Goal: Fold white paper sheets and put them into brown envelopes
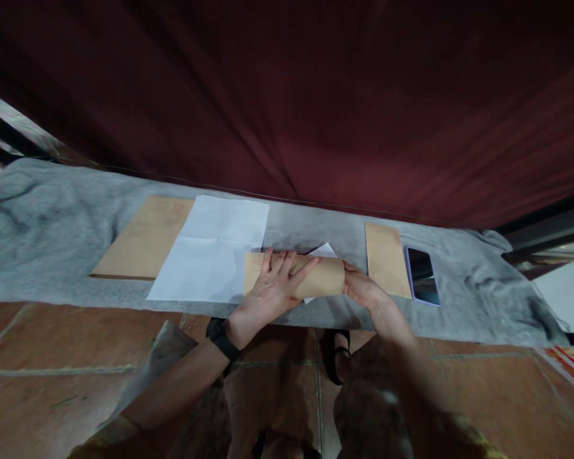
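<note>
A brown envelope (323, 276) lies lengthwise on a grey cloth (52, 255) in front of me. My left hand (273, 287) rests flat on its left half, fingers stretched out and pressing down. My right hand (361, 287) pinches the envelope's right end. A corner of white paper (324, 250) pokes out from behind the envelope, and another bit shows below it.
A creased white sheet (210, 248) lies to the left, partly over a large brown envelope (143, 239). Another brown envelope (386, 258) and a phone (421, 275) lie to the right. A dark red curtain (316, 95) hangs behind. Tiled floor (52, 357) is below.
</note>
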